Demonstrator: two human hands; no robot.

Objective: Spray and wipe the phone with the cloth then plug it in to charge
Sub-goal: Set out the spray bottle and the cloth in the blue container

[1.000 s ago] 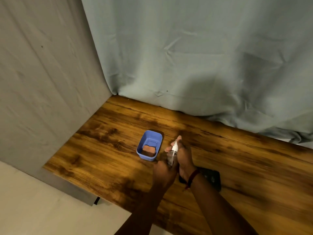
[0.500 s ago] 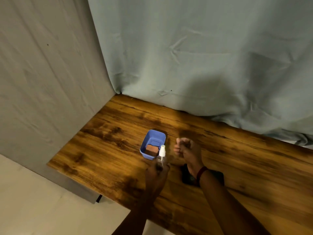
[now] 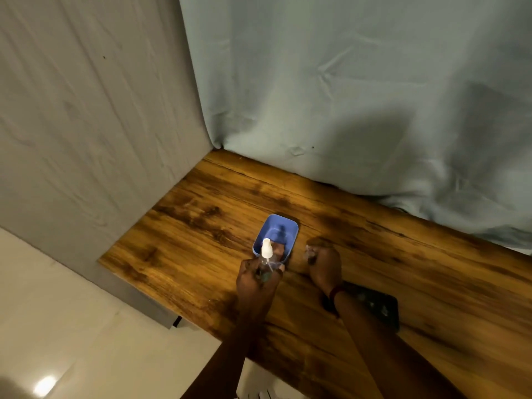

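Observation:
My left hand (image 3: 257,279) grips a small clear spray bottle (image 3: 265,259) with a white nozzle, upright just in front of the blue tray (image 3: 290,230). A brownish cloth (image 3: 278,250) lies inside the tray, partly hidden by the bottle. My right hand (image 3: 324,264) hovers to the right of the tray with its fingers curled in, and I see nothing in it. The dark phone (image 3: 380,308) lies flat on the wooden table (image 3: 201,226), partly covered by my right wrist and forearm.
A pale blue curtain (image 3: 345,96) hangs along the table's back edge, and a grey wall (image 3: 86,110) closes off the left side. The table's front-left corner drops to a light tiled floor (image 3: 72,341). No charger or cable is in view.
Both hands were together on the bottle above the phone. My right hand let go, and my left hand carried the bottle leftward to the tray's front.

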